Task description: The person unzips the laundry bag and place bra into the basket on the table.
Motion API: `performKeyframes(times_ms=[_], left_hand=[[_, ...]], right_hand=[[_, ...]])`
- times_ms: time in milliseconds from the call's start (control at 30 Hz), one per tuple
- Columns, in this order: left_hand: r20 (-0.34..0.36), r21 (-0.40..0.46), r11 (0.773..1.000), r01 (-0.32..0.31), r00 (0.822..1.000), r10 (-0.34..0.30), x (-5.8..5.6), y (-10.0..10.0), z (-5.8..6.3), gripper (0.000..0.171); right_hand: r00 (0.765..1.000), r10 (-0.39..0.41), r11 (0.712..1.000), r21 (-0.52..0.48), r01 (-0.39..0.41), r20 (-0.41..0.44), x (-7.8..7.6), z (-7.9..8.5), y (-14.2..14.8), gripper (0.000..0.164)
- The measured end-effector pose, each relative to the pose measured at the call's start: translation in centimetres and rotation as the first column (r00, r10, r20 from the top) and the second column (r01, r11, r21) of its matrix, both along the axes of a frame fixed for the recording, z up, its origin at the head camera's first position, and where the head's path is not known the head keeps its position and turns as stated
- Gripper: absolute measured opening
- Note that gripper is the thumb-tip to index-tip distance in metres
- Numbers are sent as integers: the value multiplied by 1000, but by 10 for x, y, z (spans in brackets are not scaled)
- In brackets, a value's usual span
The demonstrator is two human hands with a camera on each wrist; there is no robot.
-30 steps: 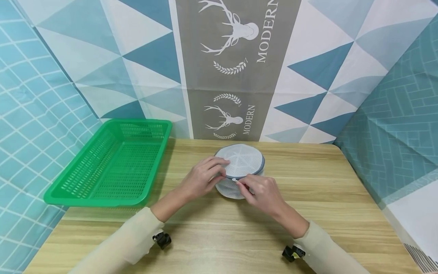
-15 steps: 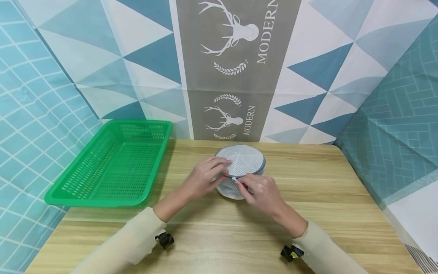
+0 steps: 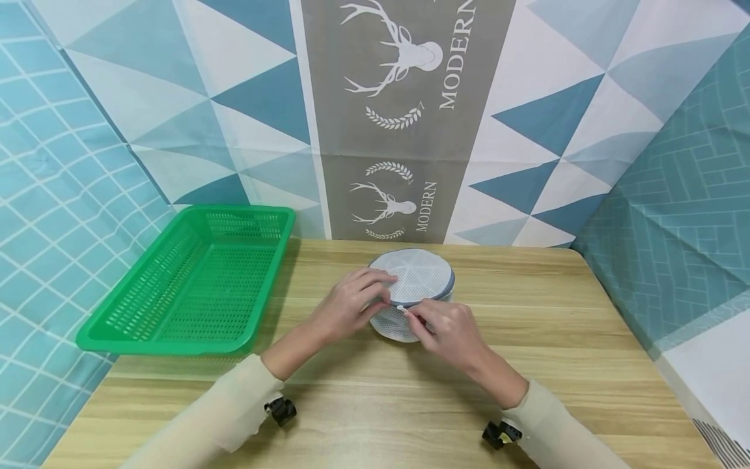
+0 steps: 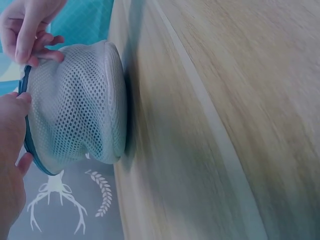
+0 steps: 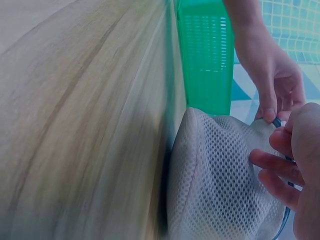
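A small round white mesh laundry bag [image 3: 418, 273] stands upright on the table, a blue-grey zipper [image 4: 29, 137] running around its top rim. My left hand [image 3: 354, 299] pinches the near side of the rim between thumb and fingers, other fingertips resting on the mesh top. Just right of it, my right hand [image 3: 448, 329] pinches the white zipper pull [image 3: 401, 308]. In the right wrist view the left thumb [image 5: 269, 112] presses at the zipper edge, and some right fingers lie along the mesh side [image 5: 215, 175]. The mesh hides whatever is inside.
A green plastic basket [image 3: 249, 326] with slotted walls stands at the left of the wooden table [image 3: 375, 417]. A patterned backdrop [image 3: 392, 137] rises behind the table's far edge, with tiled-print sheets at both sides.
The bag and both hands have shifted by only a tiny amount. Their holds on the rim and zipper pull look the same.
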State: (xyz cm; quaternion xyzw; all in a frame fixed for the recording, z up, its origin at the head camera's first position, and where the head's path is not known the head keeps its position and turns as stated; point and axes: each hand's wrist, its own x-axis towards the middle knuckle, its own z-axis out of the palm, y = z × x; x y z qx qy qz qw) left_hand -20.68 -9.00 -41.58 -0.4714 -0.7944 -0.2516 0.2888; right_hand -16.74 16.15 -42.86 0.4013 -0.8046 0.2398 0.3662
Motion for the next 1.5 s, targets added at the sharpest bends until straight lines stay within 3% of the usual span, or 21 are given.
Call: performKeyframes(times_ms=[167,300,733,900,1200,1500], left_hand=[[19,-5,1000,-2,1000,2,0,-4,-2,24],[26,3,1000,-9,1000,9,0,-5,-3,23],[-12,40,999,-8,1000,9,-1,1,-3,27],[20,28,1000,-8,1000,8,0,1,-1,24],[149,24,1000,-15,989,12,1,-5,0,20],[43,50,999,-5,999,3,-2,0,-2,25]], right_hand=[[1000,-10,1000,7,10,6,0,0,2,25],[1000,-11,1000,8,11,17,1,1,2,19],[1000,6,1000,10,-6,8,2,5,-4,18],[1000,4,1000,7,-4,9,2,3,-3,18],[1000,-18,1000,2,18,5,1,1,3,19],[1000,-12,1000,14,12,11,2,5,-1,10]])
